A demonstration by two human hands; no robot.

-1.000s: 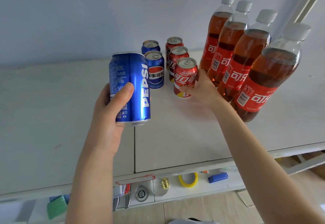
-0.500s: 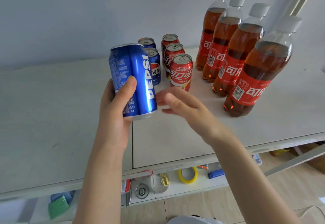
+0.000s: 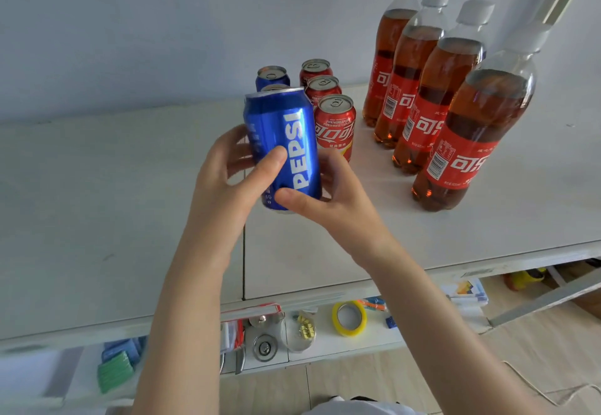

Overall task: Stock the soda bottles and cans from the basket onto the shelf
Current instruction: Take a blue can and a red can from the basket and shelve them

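Observation:
A blue Pepsi can (image 3: 286, 141) is held above the white shelf (image 3: 130, 219) by both hands. My left hand (image 3: 227, 186) grips its left side, thumb across the front. My right hand (image 3: 328, 200) holds the lower right side, thumb under the label. Behind it stand two more blue Pepsi cans (image 3: 271, 76), the nearer one mostly hidden. Three red cola cans (image 3: 336, 121) line up to their right. Several cola bottles (image 3: 468, 141) with red labels and white caps stand in a row at the right. The basket is out of view.
A grey wall backs the shelf. On a lower shelf lie a yellow tape roll (image 3: 349, 318), gold clips in a dish (image 3: 304, 330), a green pad (image 3: 115, 372) and other small items. Wooden floor shows below at the right.
My right hand left the front red cola can, came back and took hold of the Pepsi can. The Pepsi can moved right, toward the row of blue cans.

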